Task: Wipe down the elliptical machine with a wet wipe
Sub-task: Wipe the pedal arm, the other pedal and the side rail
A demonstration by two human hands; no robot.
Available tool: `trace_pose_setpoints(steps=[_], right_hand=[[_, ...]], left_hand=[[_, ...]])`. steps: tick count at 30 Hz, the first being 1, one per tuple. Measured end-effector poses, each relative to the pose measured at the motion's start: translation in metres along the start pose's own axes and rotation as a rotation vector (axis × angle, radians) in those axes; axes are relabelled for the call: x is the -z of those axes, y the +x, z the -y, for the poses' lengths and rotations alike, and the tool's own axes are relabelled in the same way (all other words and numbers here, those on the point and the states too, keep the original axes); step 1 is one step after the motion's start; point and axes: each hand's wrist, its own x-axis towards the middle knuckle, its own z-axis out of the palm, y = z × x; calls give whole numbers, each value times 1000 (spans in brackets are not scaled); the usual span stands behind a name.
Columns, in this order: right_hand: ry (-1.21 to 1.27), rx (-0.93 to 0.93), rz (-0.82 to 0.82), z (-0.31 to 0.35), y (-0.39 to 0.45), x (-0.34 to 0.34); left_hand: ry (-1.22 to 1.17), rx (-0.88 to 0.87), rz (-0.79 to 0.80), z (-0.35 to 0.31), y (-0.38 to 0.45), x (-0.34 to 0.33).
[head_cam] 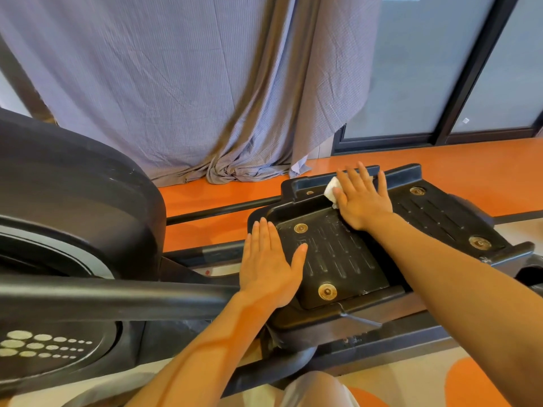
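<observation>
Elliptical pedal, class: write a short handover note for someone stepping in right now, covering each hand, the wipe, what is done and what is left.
Left hand: flat, fingers straight, resting on the near end of the foot pedal.
Right hand: flat, pressing the wet wipe against the pedal's far raised rim.
Done: cannot tell which areas are wiped.
Left: likely the ribbed tread, bolts, the flywheel housing.

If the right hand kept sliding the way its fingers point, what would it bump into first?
Probably the raised far rim of the black foot pedal; the right hand, pressing the white wipe, already has its fingertips at that rim.
</observation>
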Motion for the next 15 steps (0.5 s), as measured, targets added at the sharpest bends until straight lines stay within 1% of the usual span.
trace_pose_setpoints(steps=[2, 4, 7, 10, 12, 13, 15], right_hand=[[-32, -25, 19, -12, 1, 0], [-14, -47, 33, -17, 3, 0], [30, -79, 40, -6, 3, 1], [5, 31, 38, 5, 0, -1], [-21, 111, 58, -2, -1, 1], [-36, 127, 72, -10, 1, 2], [-51, 78, 93, -31, 3, 6]], left_hand=[[1, 1, -1, -1, 0, 0], [8, 6, -2, -1, 0, 0], [11, 12, -3, -2, 0, 0], [8, 11, -5, -1, 1, -1], [-1, 9, -10, 0, 2, -1], [-3, 10, -11, 0, 1, -1], [3, 11, -5, 0, 0, 0]])
